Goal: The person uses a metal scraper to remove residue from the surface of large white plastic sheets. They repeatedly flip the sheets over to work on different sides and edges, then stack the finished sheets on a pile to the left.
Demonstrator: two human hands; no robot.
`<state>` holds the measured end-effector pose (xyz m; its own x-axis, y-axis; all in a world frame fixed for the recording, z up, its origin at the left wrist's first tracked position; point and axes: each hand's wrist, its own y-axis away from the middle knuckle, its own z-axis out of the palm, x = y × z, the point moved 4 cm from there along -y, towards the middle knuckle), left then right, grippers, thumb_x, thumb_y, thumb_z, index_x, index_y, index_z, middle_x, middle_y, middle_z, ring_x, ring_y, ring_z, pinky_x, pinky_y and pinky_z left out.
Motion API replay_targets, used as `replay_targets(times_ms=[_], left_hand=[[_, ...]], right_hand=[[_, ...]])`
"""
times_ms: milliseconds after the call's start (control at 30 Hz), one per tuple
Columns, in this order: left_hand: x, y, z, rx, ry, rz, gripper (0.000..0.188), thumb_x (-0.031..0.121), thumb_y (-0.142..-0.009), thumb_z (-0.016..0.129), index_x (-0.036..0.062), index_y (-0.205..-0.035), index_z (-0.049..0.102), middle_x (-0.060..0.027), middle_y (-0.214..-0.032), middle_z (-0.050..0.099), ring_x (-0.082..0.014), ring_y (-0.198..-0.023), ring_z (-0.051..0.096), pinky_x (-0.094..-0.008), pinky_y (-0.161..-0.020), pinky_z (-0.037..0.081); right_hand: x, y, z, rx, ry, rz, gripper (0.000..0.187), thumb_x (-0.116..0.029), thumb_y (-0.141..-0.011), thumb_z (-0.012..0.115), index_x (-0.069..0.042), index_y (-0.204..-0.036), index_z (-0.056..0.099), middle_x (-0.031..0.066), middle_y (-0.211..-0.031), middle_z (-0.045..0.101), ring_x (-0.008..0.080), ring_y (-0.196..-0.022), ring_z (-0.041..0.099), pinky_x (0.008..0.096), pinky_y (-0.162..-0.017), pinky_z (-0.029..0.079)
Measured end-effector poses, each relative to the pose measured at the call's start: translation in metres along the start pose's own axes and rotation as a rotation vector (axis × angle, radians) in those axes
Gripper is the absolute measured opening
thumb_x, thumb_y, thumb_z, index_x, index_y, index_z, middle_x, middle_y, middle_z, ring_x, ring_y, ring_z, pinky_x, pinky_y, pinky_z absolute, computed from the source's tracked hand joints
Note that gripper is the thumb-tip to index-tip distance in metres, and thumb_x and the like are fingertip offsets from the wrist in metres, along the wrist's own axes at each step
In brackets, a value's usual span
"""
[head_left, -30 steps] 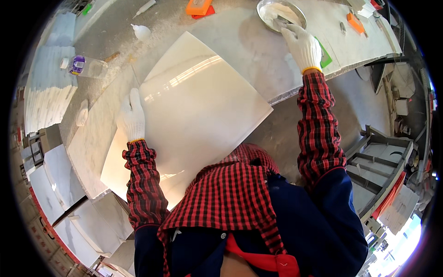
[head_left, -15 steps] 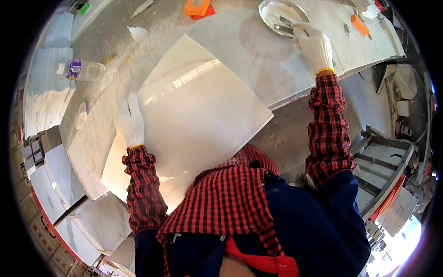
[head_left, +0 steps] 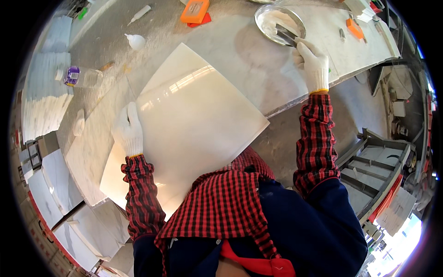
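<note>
Your right hand (head_left: 311,62) grasps dark tool (head_left: 287,34) in metal bowl (head_left: 279,24), far worktop edge. Left hand (head_left: 128,129) flat, released, on glossy white tile (head_left: 194,124) left edge, nearer you.

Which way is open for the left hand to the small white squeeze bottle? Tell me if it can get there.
Probably yes: the left hand rests on the large glossy white tile; bare worktop lies toward the bottle.

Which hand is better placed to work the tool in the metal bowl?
Right. The right hand is already at the metal bowl gripping the tool; the left hand rests on the white tile edge.
</note>
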<state>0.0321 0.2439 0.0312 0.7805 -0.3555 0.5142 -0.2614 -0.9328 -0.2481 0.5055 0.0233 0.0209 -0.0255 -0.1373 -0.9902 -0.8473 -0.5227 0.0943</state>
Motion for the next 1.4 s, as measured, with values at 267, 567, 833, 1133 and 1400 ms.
replay_targets(times_ms=[267,567,833,1133,1400], left_hand=[[-0.004,-0.001,0.002,0.055,-0.028,0.120,0.024,0.023,-0.099,0.065,0.0018,-0.097,0.075,-0.0128,-0.092,0.074,-0.0293,-0.085,0.069,-0.0389,-0.077,0.052],[-0.004,0.001,0.005,0.131,-0.127,0.200,0.021,0.027,-0.098,0.066,0.0089,-0.104,0.075,-0.0101,-0.102,0.074,-0.0307,-0.094,0.069,-0.0398,-0.084,0.054],[-0.010,-0.001,0.011,0.101,-0.205,0.223,0.022,0.030,-0.097,0.067,0.0124,-0.109,0.074,-0.0078,-0.111,0.072,-0.0312,-0.104,0.065,-0.0412,-0.090,0.051],[-0.006,-0.002,0.014,0.060,-0.296,0.184,0.029,0.035,-0.100,0.063,0.0137,-0.116,0.074,-0.0079,-0.121,0.070,-0.0288,-0.113,0.065,-0.0390,-0.095,0.051],[-0.015,-0.005,0.018,0.045,-0.289,0.169,0.032,0.040,-0.098,0.063,0.0152,-0.116,0.073,-0.0050,-0.124,0.068,-0.0308,-0.115,0.062,-0.0411,-0.098,0.049]], right_hand=[[-0.001,0.050,0.011,-0.178,-0.144,0.124,0.032,-0.018,-0.102,0.063,0.005,-0.123,0.068,0.0016,-0.084,0.065,0.0045,-0.065,0.050,0.0196,-0.057,0.037],[0.007,0.094,0.040,-0.459,0.076,0.207,0.030,-0.018,-0.100,0.062,0.003,-0.120,0.070,-0.0001,-0.083,0.065,0.0049,-0.068,0.054,0.0215,-0.059,0.041],[0.005,0.096,0.048,-0.505,0.115,0.195,0.027,-0.015,-0.099,0.063,0.003,-0.118,0.071,0.0010,-0.081,0.065,0.0053,-0.066,0.055,0.0219,-0.058,0.043],[0.007,0.094,0.050,-0.520,0.221,0.122,0.023,-0.011,-0.099,0.063,0.001,-0.115,0.073,0.0004,-0.078,0.063,0.0063,-0.066,0.053,0.0239,-0.059,0.044],[0.014,0.092,0.047,-0.501,0.248,0.115,0.022,-0.013,-0.098,0.064,-0.002,-0.115,0.075,0.0007,-0.080,0.067,0.0060,-0.069,0.056,0.0244,-0.063,0.047]])
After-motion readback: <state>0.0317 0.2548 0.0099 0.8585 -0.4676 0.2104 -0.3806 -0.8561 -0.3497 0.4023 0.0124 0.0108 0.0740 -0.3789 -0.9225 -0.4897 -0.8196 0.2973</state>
